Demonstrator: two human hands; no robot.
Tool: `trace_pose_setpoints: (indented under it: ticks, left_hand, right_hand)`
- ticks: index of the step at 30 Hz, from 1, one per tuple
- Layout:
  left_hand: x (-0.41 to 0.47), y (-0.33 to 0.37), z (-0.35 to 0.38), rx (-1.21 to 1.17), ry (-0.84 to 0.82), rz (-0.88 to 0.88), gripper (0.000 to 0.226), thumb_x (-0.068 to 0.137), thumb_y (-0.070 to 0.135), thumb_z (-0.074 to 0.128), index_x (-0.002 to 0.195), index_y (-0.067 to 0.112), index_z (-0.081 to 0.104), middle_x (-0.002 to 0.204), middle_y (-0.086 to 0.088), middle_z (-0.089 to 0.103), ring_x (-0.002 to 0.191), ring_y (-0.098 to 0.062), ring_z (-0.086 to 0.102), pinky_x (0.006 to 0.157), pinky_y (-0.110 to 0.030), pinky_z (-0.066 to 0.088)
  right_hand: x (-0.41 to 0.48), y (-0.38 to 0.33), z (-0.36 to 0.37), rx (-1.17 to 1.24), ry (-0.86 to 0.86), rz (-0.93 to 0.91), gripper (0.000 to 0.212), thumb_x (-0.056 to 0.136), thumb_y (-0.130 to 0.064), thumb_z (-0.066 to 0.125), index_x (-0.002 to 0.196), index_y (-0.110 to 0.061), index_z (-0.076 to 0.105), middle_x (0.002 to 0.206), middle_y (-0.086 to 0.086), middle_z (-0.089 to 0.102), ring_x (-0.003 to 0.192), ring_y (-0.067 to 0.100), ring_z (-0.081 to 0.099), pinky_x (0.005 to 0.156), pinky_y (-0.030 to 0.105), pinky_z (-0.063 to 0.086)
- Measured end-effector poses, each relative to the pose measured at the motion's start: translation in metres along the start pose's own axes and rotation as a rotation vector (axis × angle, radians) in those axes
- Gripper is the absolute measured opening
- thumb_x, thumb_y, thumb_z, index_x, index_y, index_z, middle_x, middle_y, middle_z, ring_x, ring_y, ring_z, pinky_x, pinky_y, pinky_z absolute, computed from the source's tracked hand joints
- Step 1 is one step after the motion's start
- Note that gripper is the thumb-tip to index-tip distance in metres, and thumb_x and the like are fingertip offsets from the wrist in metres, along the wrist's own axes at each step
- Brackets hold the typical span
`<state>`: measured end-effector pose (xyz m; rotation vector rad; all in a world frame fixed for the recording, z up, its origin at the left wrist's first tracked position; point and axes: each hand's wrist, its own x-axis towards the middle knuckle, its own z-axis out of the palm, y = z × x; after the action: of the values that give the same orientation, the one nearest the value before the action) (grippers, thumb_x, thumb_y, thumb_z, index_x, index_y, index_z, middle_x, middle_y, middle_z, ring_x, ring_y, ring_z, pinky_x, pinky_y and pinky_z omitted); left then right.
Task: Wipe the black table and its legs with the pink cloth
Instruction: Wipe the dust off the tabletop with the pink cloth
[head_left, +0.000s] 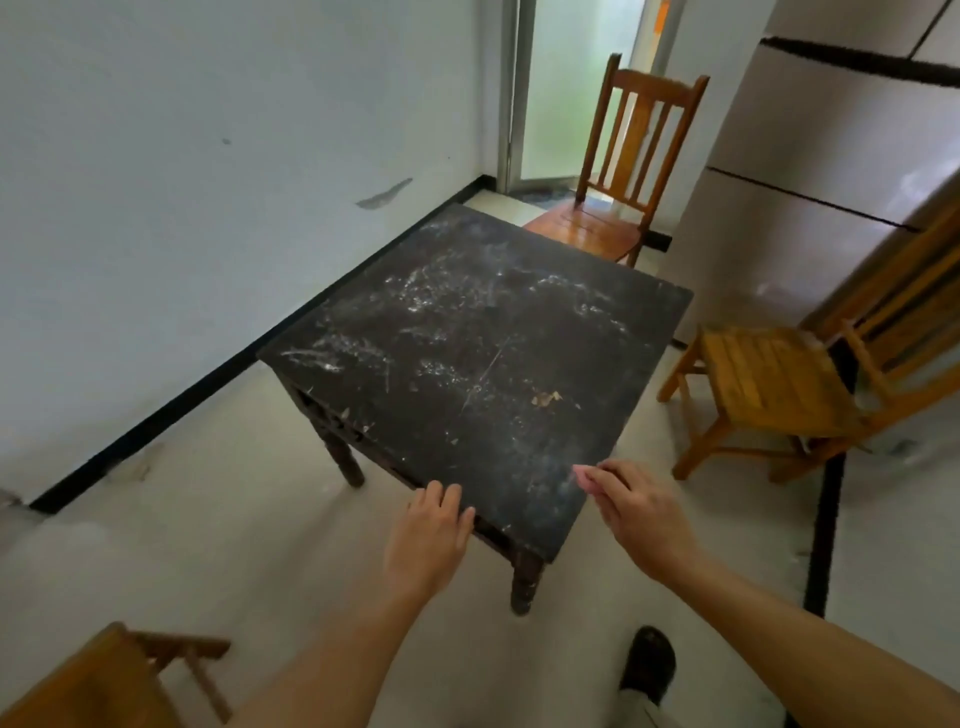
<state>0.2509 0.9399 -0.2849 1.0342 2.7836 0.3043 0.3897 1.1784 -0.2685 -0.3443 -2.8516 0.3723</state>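
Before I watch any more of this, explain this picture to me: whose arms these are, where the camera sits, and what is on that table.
There is one picture, from a camera worn on a person's head, looking forward and down. The two bare arms are that person's own. The left hand rests on the near edge of the black table. The right hand hovers over the near corner, holding a bit of pink cloth, mostly hidden. The tabletop carries only whitish scuffs and dust and a small tan chipped patch. A tall wooden chair stands behind the table, a low slatted chair to its right.
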Motion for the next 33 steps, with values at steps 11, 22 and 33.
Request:
trace_pose_setpoints:
  ticks: [11, 22, 33]
  left_hand:
    - [0.060, 0.056, 0.078, -0.125, -0.070, -0.679, 0.046, 0.102, 0.043, 0.027, 0.140, 0.018, 0.036, 0.131, -0.003, 0.049, 0.116, -0.019, 0.050, 0.097, -0.031, 0.043]
    - [0.046, 0.118, 0.142, -0.562, -0.060, -1.083, 0.032, 0.101, 0.036, 0.037, 0.125, 0.018, 0.048, 0.105, -0.013, 0.067, 0.096, -0.036, 0.063, 0.080, -0.044, 0.051]
    - [0.002, 0.109, 0.124, -0.579, 0.071, -1.229, 0.038, 0.100, 0.034, 0.040, 0.133, 0.016, 0.047, 0.101, -0.011, 0.068, 0.094, -0.030, 0.063, 0.080, -0.039, 0.051]
  right_hand:
    - [0.125, 0.098, 0.071, 0.129, -0.451, -0.546, 0.047, 0.087, -0.019, 0.068, 0.131, -0.025, 0.054, 0.122, -0.002, 0.058, 0.106, 0.014, 0.059, 0.085, 0.025, 0.053]
    - [0.092, 0.106, 0.128, 0.295, -0.651, -1.304, 0.050, 0.074, -0.011, 0.072, 0.122, -0.020, 0.061, 0.116, -0.002, 0.057, 0.103, 0.020, 0.053, 0.073, 0.030, 0.052]
    - [0.148, 0.051, 0.127, 0.291, -0.637, -1.082, 0.022, 0.089, -0.026, 0.068, 0.110, -0.026, 0.064, 0.115, -0.003, 0.055, 0.103, 0.016, 0.052, 0.081, 0.032, 0.049]
